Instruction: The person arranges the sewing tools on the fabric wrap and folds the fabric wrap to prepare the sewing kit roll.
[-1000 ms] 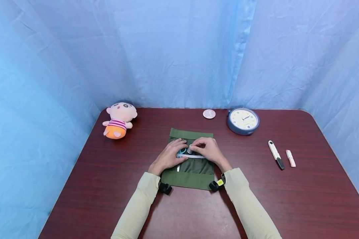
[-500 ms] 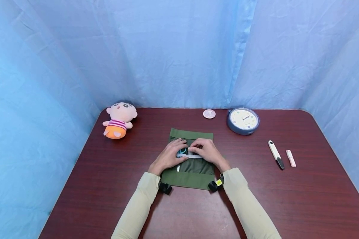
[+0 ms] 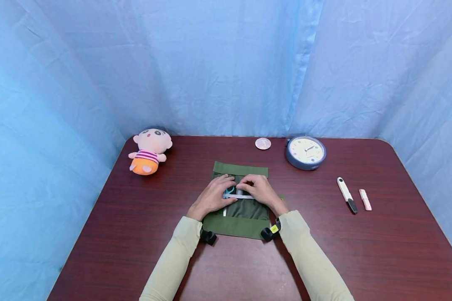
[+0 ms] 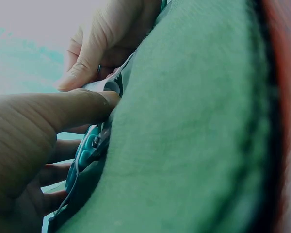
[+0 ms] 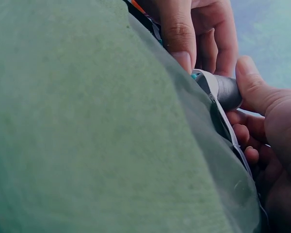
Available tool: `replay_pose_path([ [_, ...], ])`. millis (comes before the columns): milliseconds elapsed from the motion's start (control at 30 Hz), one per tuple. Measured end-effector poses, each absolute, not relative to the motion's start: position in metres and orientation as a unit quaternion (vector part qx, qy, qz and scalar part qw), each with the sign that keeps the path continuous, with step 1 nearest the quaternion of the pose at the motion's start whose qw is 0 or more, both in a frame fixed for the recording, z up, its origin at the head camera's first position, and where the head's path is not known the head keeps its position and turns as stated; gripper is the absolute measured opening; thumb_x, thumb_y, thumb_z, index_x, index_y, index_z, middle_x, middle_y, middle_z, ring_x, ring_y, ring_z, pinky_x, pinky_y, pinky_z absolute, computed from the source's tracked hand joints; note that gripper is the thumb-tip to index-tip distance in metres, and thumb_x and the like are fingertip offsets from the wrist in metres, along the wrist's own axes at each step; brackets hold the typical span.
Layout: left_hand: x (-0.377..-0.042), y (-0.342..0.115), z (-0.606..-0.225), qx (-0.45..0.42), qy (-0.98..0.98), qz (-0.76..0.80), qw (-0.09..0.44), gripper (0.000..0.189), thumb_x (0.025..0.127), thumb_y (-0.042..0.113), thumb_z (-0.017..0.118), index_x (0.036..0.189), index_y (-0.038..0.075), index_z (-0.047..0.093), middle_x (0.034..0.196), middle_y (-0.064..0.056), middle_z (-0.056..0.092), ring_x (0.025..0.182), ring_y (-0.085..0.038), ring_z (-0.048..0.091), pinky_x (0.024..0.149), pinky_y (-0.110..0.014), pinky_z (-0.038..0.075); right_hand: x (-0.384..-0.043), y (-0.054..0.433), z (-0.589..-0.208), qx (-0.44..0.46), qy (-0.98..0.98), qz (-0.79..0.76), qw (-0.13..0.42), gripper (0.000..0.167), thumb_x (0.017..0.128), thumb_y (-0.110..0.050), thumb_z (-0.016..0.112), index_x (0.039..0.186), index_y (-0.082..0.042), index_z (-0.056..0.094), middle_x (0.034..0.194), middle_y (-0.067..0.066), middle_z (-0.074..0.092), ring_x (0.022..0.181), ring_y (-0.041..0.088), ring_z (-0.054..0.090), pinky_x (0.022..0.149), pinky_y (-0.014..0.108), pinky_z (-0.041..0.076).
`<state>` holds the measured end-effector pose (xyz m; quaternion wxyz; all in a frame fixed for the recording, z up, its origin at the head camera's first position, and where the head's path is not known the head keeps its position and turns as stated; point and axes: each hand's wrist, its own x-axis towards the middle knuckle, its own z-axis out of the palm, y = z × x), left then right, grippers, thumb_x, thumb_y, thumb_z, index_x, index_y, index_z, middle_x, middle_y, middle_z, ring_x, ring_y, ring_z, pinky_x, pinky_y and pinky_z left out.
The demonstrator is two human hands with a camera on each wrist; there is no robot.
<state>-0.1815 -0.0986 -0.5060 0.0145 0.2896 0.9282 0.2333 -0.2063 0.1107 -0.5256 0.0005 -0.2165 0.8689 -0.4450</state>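
Observation:
A green fabric pouch [image 3: 236,227] lies unfolded on the table, with a white elastic band [image 3: 245,196] across its middle. My left hand [image 3: 214,195] rests on its left side, fingers extended and thumb at the band. Under that hand, teal-handled scissors [image 3: 229,190] sit tucked behind the band, partly hidden. With thumb and fingers, my right hand [image 3: 261,190] pinches a grey thread spool [image 5: 228,92]. One end of the spool is inside the band, as the right wrist view shows. The left thumb [image 4: 94,104] is right at the spool's lower end.
A plush doll [image 3: 148,151] is at the back left. Along the back are a round silver disc [image 3: 263,144] and a blue alarm clock [image 3: 306,153]. To the right lie a white and black handled tool [image 3: 347,195] and a small pink-white item [image 3: 365,200].
My right hand has lowered slightly and shifted a little left, sliding the spool further under the band. The left hand stays in place.

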Motion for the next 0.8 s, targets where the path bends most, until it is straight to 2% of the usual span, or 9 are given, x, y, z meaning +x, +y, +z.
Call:
replay_pose_path([
  [367, -0.182, -0.0985, -0.5062, 0.291, 0.927, 0.237, 0.007, 0.044, 0.09, 0.028, 0.075, 0.128, 0.007, 0.066, 0.14, -0.016, 0.062, 0.142, -0.034, 0.048, 0.12, -0.047, 0.037, -0.2059, 0.1149, -0.5312, -0.222, 0.861, -0.457, -0.006, 0.015, 0.096, -0.027, 0.068, 0.091, -0.016, 0.077, 0.096, 0.003, 0.074, 0.078, 0.007, 0.06, 0.071, 0.022, 0.048],
  [633, -0.1816, -0.0999, -0.5065, 0.296, 0.923, 0.246, 0.002, 0.043, 0.088, 0.027, 0.077, 0.126, 0.008, 0.067, 0.139, -0.014, 0.062, 0.142, -0.034, 0.048, 0.12, -0.047, 0.037, -0.206, 0.1157, -0.5336, -0.238, 0.853, -0.464, -0.008, 0.013, 0.095, -0.023, 0.069, 0.088, -0.015, 0.077, 0.088, 0.004, 0.074, 0.071, 0.004, 0.056, 0.066, 0.02, 0.045],
  [800, -0.1813, -0.1006, -0.5071, 0.297, 0.922, 0.248, 0.003, 0.044, 0.089, 0.027, 0.076, 0.127, 0.007, 0.067, 0.14, -0.014, 0.062, 0.142, -0.033, 0.048, 0.12, -0.047, 0.037, -0.2057, 0.1159, -0.5341, -0.234, 0.853, -0.466, -0.01, 0.012, 0.095, -0.022, 0.069, 0.09, -0.015, 0.077, 0.089, 0.004, 0.074, 0.071, 0.004, 0.056, 0.066, 0.02, 0.045],
])
